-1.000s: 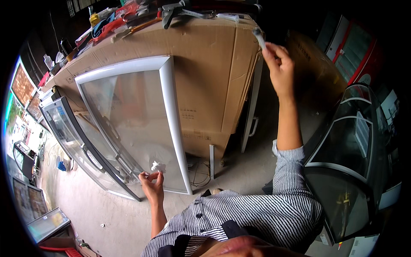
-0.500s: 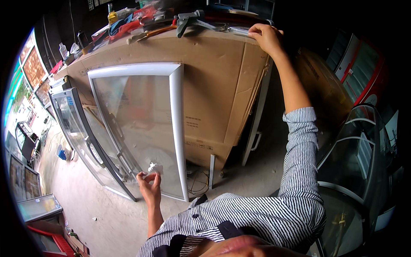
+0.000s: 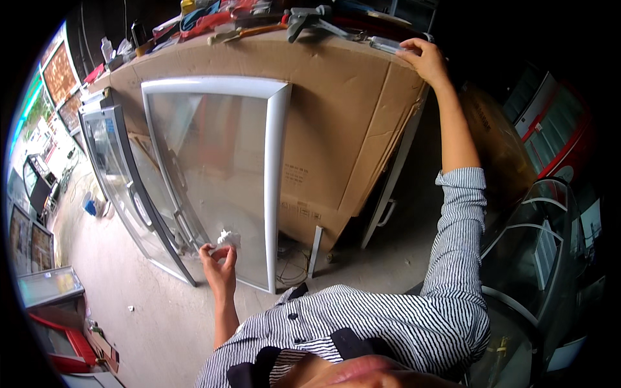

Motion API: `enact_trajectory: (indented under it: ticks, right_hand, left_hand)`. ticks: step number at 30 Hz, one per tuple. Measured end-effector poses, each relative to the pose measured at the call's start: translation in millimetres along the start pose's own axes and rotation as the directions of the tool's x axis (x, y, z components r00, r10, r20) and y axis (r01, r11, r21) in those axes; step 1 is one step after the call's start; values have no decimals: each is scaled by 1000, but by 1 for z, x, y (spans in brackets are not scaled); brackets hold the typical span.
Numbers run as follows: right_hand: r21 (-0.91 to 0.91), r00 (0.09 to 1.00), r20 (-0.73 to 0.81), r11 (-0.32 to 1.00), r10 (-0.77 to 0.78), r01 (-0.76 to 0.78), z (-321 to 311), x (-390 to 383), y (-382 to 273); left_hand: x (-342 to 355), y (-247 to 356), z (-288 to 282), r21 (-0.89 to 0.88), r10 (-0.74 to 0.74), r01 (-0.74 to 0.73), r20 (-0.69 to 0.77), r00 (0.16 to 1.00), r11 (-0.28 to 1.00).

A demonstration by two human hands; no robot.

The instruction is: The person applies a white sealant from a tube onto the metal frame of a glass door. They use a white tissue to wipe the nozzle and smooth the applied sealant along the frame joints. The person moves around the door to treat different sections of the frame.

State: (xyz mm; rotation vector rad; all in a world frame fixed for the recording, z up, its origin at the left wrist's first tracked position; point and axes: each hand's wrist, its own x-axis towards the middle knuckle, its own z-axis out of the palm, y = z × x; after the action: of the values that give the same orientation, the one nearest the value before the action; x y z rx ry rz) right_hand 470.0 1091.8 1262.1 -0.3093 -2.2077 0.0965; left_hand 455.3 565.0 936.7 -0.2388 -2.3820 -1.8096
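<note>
My left hand (image 3: 218, 268) is low, in front of a glass door panel (image 3: 210, 155) with a white frame. Its thumb and fingers pinch a small crumpled white wad (image 3: 226, 238), tissue-like in look. My right hand (image 3: 427, 61) is stretched out to the top right corner of a large cardboard-covered block (image 3: 343, 116). Its fingers are closed on the near end of a slim, clear tube-like thing (image 3: 385, 44) lying on the top. What exactly that thing is I cannot make out.
Tools lie along the top, among them a grey clamp-like tool (image 3: 304, 22) and an orange-handled one (image 3: 262, 29). A dark-framed glass door (image 3: 129, 187) leans at the left. Curved glass panels (image 3: 530, 252) stand at the right, a red-framed door (image 3: 559, 129) behind them.
The view has shifted a little, so the doors and the block sit higher. My left hand still pinches the white wad; my right hand stays at the clear tube-like thing.
</note>
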Motion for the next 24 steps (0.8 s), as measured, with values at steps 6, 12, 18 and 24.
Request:
enact_trajectory:
  ticks: [6, 12, 18, 24]
  right_hand:
    - [185, 992, -91, 977, -87, 103, 21, 2, 18]
    - [263, 995, -88, 964, 56, -31, 22, 10, 41]
    - [194, 983, -176, 981, 55, -20, 14, 7, 28]
    - [98, 936, -346, 989, -67, 107, 11, -6, 10]
  left_hand:
    - [0, -1, -6, -5, -32, 32, -40, 999, 999]
    - [1, 0, -13, -459, -287, 314, 130, 949, 831]
    - [-4, -11, -16, -582, -324, 377, 197, 925, 721]
    - [-12, -21, -18, -606, -316, 379, 213, 925, 699]
